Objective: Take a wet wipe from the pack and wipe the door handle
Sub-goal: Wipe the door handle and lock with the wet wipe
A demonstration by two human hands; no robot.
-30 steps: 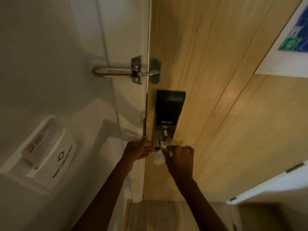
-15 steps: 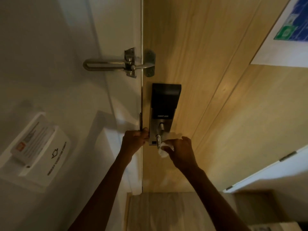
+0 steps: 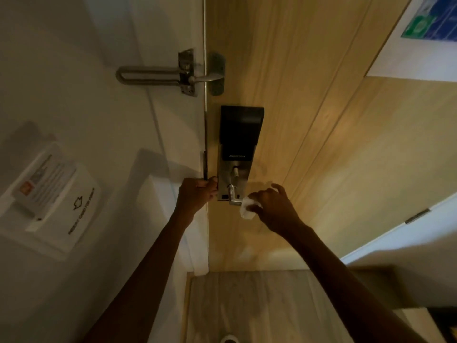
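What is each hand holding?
The right hand pinches a bunched white wipe by its right side. The left hand grips the door edge.

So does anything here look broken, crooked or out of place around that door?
Nothing stands out. The swing latch and the lock plate sit straight on the wooden door. The right hand holds a white wipe at the end of the handle, and the left hand grips the door's edge.

White wipe; silver handle; black lock; wood-grain door.
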